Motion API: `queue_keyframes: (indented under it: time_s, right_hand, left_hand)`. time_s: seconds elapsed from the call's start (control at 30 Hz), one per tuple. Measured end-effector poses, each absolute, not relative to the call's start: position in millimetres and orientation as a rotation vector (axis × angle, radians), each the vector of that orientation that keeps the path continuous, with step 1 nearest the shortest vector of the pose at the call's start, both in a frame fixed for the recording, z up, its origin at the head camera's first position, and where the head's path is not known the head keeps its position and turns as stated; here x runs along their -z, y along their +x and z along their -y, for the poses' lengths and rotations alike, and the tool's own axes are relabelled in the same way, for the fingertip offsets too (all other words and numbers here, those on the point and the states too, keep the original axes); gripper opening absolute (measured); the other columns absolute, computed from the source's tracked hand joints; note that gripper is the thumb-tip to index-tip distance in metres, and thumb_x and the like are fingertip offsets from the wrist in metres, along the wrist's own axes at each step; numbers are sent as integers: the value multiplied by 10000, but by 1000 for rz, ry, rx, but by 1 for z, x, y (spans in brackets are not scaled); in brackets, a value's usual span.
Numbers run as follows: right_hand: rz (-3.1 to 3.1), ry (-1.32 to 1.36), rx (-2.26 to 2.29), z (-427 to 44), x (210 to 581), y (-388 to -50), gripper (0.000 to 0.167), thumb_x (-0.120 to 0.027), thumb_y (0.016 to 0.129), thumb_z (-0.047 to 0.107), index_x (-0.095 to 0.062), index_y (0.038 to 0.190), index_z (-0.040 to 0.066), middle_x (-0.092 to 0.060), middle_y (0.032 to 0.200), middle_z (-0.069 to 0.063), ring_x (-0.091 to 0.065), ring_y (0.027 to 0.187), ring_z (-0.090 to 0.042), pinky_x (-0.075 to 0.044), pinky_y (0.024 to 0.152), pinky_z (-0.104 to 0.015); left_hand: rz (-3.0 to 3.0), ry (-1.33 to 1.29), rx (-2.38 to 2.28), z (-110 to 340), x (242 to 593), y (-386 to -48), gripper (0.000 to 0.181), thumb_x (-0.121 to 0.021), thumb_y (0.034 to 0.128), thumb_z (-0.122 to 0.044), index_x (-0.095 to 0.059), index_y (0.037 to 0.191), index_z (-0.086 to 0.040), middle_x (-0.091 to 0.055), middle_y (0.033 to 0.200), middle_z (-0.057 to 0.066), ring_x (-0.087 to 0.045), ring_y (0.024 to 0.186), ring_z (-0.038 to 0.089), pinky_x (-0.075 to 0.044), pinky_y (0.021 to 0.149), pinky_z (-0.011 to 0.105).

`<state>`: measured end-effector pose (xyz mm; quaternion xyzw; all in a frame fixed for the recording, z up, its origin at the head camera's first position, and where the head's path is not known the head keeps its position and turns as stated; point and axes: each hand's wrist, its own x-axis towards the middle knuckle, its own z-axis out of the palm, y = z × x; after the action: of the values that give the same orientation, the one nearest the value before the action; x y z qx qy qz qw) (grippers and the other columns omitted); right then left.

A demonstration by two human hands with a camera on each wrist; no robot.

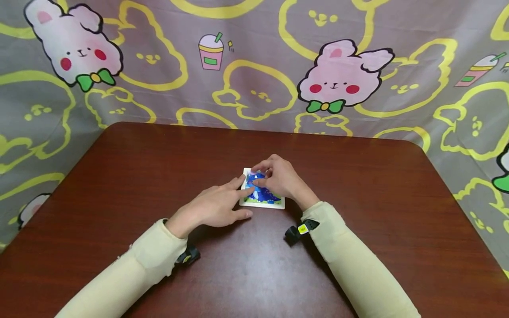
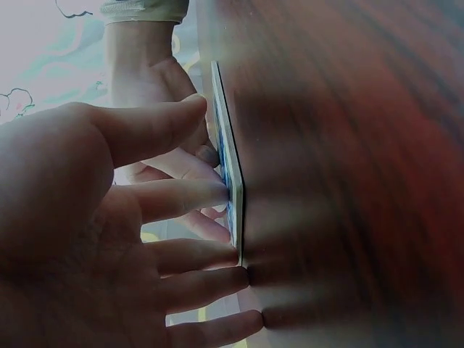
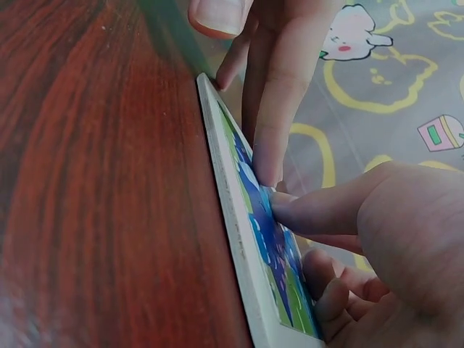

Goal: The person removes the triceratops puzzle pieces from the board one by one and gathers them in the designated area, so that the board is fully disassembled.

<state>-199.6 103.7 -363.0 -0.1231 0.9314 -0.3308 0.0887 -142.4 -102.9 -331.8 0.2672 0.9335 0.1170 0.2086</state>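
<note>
A thin board (image 1: 262, 206) with a white border and a blue cartoon picture lies flat; its edge (image 2: 230, 156) shows in the left wrist view. My left hand (image 1: 216, 205) comes from the left, fingers spread, one fingertip on the picture and others at the board's left edge; its thumb stays off the board. Over the upper right part arches my right hand (image 1: 284, 179). In the right wrist view the thumb of this hand (image 3: 413, 232) touches the picture (image 3: 272, 239), beside a left fingertip, while its other fingers bend near the far edge. No pinched piece is visible.
The board rests on a dark red-brown wooden table (image 1: 179, 154). Behind the table hangs a grey curtain (image 1: 262, 44) with rabbit and yellow outline prints. Black straps with small devices are on both wrists, over pale sleeves.
</note>
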Motion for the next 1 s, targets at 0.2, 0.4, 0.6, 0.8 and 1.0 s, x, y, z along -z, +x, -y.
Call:
queue_keyframes:
  time_s: [0.2, 0.4, 0.6, 0.8, 1.0]
  right_hand:
    - [-2767, -392, 990, -104, 365, -200, 258, -819, 947, 260, -804, 1203, 237, -607, 1183, -63, -634, 1025, -242, -553, 895, -406]
    - [-2754, -389, 979, -104, 364, -200, 260, -816, 949, 257, -793, 1206, 226, -602, 1196, -79, -642, 1049, -256, -567, 918, -423]
    - [-2747, -380, 952, -105, 361, -200, 264, -805, 956, 230, -777, 1217, 212, -607, 1196, -98, -647, 1080, -279, -574, 935, -440]
    - [-2743, -396, 953, -104, 361, -198, 205, -800, 958, 206, -773, 1161, 194, -603, 1190, -104, -647, 1067, -281, -568, 928, -434]
    - [-2742, -373, 954, -103, 360, -197, 243, -794, 963, 201, -747, 1201, 187, -604, 1202, -107, -640, 1070, -280, -564, 911, -424]
  left_hand:
    - [-2608, 735, -310, 102, 332, -141, 710, -614, 1047, -529, -375, 1657, -255, -134, 1788, 151, -403, 1563, 392, -397, 1200, 638]
    - [-2617, 738, -313, 100, 332, -140, 702, -622, 1043, -528, -393, 1650, -258, -156, 1787, 145, -370, 1583, 395, -390, 1199, 653]
    - [-2620, 745, -321, 99, 333, -141, 684, -623, 1043, -529, -411, 1641, -274, -167, 1788, 132, -322, 1609, 377, -386, 1202, 655]
    - [-2624, 758, -315, 100, 334, -140, 671, -623, 1048, -511, -428, 1636, -254, -194, 1780, 151, -302, 1617, 386, -392, 1191, 663]
    - [-2624, 769, -314, 100, 334, -141, 666, -622, 1048, -509, -434, 1633, -253, -201, 1777, 150, -300, 1618, 382, -393, 1191, 661]
